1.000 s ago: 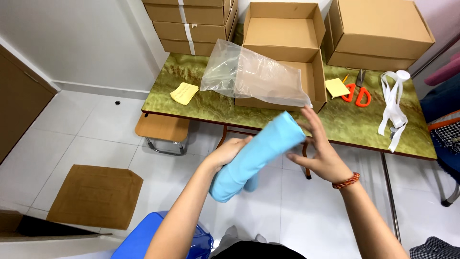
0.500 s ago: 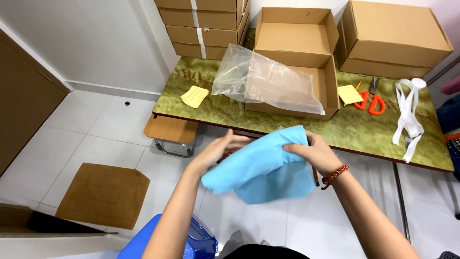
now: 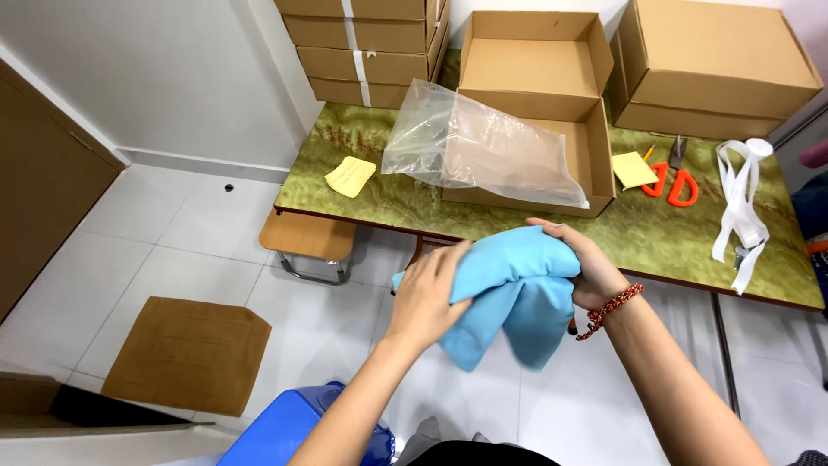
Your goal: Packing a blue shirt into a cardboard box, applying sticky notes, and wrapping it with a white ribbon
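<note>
Blue cloth [image 3: 509, 293] is sagging below both gripping hands, left [image 3: 429, 293] and right [image 3: 586, 267], near the table [image 3: 362, 203]; its loose end is likely slipping out unfolded.

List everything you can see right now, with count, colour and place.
cloth: 1, light blue, bunched between both hands
plastic bag: 1, clear, lying across the open box's front
open box: 1, brown, on the table
table: 1, green marbled
closed boxes: several, brown, back of table
sticky notes: 2, yellow, on table
scissors: 1, orange handles, right of open box
strap: 1, white, table's right end
stool: 1, wooden, under table
cardboard sheet: 1, brown, floor
bin: 1, blue, bottom edge
left hand: gripping cloth
right hand: gripping cloth, beaded bracelet
</note>
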